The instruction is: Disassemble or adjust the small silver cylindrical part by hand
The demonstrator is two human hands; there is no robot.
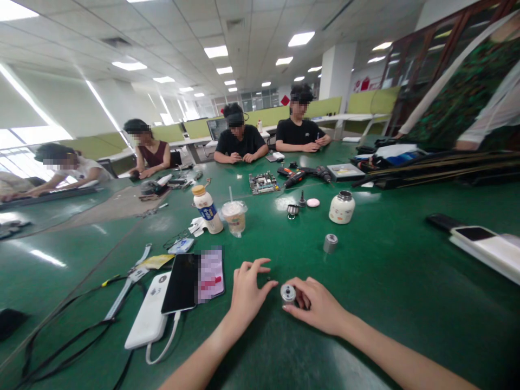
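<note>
My right hand (pixel 320 306) is wrapped round a small silver metal cylinder (pixel 288 293), its fingers and thumb on the sides. The round top faces up and shows a dark centre and small holes. To its left, my left hand (pixel 248 287) has thumb and fingers apart over the green table (pixel 276 352). A tiny dark ring-like piece (pixel 268 278) shows between that thumb and the fingers; it is too small to name. A second silver cylinder (pixel 330 244) stands on the table beyond my right hand.
On the left are a white power bank (pixel 148 311), a phone (pixel 181 281), straps and cables. Beyond stand a bottle (pixel 208 210), a lidded cup (pixel 234 218) and a cream jar (pixel 342 208). Farther back are a circuit board (pixel 263 182) and a power drill (pixel 296 177). Several people sit around the table.
</note>
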